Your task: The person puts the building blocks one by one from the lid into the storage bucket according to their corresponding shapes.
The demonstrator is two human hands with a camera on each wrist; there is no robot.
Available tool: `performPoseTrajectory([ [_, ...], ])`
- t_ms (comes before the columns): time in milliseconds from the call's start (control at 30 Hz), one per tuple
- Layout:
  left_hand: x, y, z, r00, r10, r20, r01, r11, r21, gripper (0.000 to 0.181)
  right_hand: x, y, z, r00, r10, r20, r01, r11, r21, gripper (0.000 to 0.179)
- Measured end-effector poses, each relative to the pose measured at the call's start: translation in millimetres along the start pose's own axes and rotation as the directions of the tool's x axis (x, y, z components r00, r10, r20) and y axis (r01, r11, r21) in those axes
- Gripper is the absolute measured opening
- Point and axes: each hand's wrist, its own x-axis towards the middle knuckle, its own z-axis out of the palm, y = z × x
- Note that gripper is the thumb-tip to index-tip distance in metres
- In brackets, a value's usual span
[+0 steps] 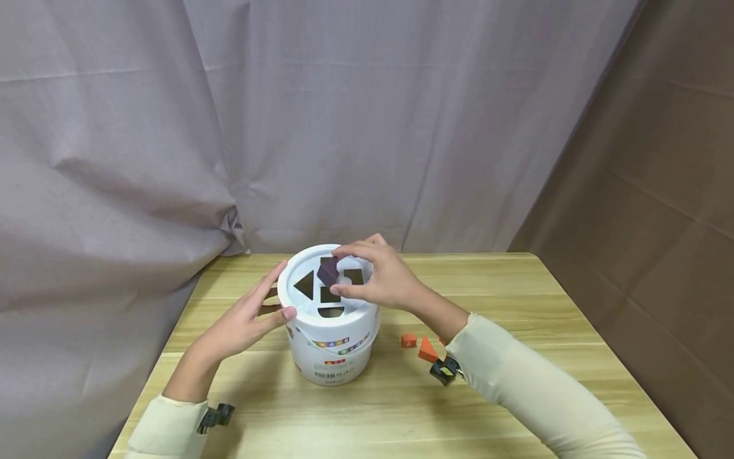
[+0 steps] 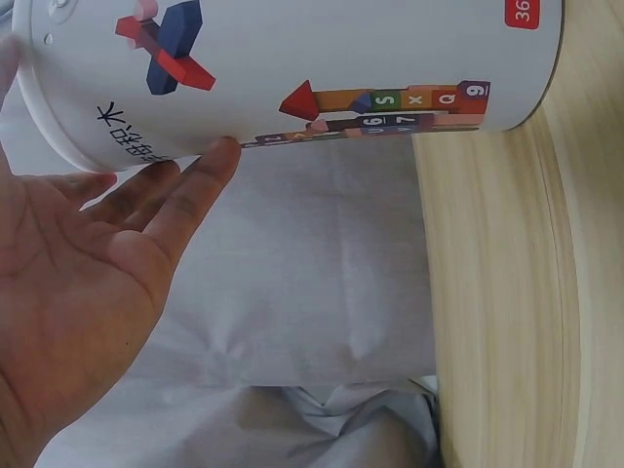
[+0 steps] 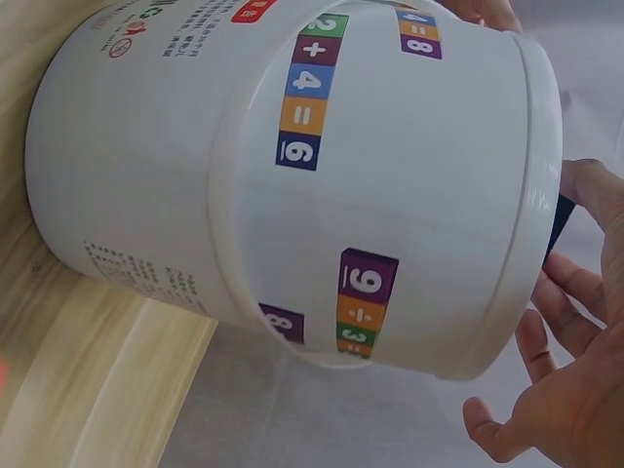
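Note:
A white bucket [image 1: 329, 344] stands on the table, its white lid [image 1: 298, 305] cut with several shaped holes, among them a triangle and a half-round. Just over the lid, my right hand [image 1: 381, 274] pinches a dark purple block [image 1: 329, 271] between thumb and fingers; the block is tilted. In the right wrist view only a dark edge of the block [image 3: 560, 226] shows past the rim. My left hand [image 1: 243, 322] rests against the bucket's left side, thumb on the lid's rim and fingers spread. The left wrist view shows those fingers [image 2: 200, 190] laid along the bucket wall, fairly straight.
To the right of the bucket lie an orange block [image 1: 408, 340] and an orange triangular block [image 1: 427, 350], with another orange piece partly hidden by the right forearm. The wooden table [image 1: 344, 427] meets a grey curtain [image 1: 344, 127] behind.

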Motion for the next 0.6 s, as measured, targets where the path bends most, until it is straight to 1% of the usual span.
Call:
performPoseTrajectory([
  [133, -0.5, -1.3, 0.9, 1.0, -0.01, 0.006, 0.01, 1.0, -0.004, 0.093, 3.5, -3, 4, 1.0, 0.009, 0.024, -0.009, 1.0, 0.01, 0.063],
  [300, -0.6, -1.1, 1.9, 1.0, -0.013, 0.01, 0.013, 1.0, -0.014, 0.093, 6.1, -3, 9, 0.999, 0.014, 0.043, -0.014, 1.0, 0.0, 0.061],
  [600, 1.1, 0.1, 2.0, 1.0, -0.016, 0.015, 0.016, 1.0, -0.017, 0.093, 9.2, -4, 15, 0.999, 0.001, 0.054, -0.001, 1.0, -0.016, 0.063],
])
